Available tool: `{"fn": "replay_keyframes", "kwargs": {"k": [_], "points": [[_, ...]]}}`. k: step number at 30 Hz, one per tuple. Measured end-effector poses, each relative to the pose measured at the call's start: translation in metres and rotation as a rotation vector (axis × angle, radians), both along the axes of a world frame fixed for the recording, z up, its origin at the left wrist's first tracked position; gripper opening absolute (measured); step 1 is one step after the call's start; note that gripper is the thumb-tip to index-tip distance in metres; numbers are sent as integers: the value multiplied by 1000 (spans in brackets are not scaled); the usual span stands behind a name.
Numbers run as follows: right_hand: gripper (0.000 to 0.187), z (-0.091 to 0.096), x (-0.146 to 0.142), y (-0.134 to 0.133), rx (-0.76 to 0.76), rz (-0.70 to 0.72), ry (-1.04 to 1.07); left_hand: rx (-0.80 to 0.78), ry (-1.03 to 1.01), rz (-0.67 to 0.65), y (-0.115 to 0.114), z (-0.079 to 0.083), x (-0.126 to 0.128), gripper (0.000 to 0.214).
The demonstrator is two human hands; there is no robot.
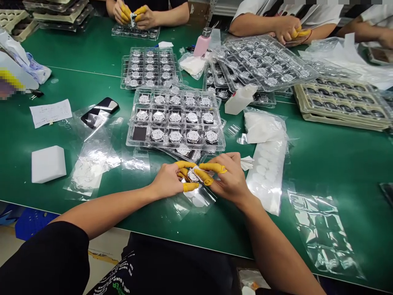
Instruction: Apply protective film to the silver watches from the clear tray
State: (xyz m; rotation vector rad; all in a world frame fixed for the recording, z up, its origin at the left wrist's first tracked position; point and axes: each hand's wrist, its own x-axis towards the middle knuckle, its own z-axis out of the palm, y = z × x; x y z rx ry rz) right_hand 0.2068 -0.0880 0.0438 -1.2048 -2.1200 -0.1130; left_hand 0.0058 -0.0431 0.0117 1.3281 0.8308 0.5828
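Your left hand and right hand are both pinched closed on one small round watch case, low over the green tabletop just in front of the clear tray. It looks light, rigid, slick and easily scratched, so grip the rim, not the face.

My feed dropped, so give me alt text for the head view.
Left hand and right hand, in yellow finger cots, hold a round watch between them over a green table. Just beyond lies a clear tray of watches; other people work opposite.
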Motion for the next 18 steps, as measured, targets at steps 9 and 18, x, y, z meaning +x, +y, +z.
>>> {"fn": "replay_keyframes", "kwargs": {"k": [9, 18], "points": [[8, -4, 10, 4, 56, -14, 4, -18, -21, 21, -1, 0, 1, 61], [6, -7, 6, -1, 36, -31, 31, -10, -72, 33, -1, -3, 1, 63]]}}
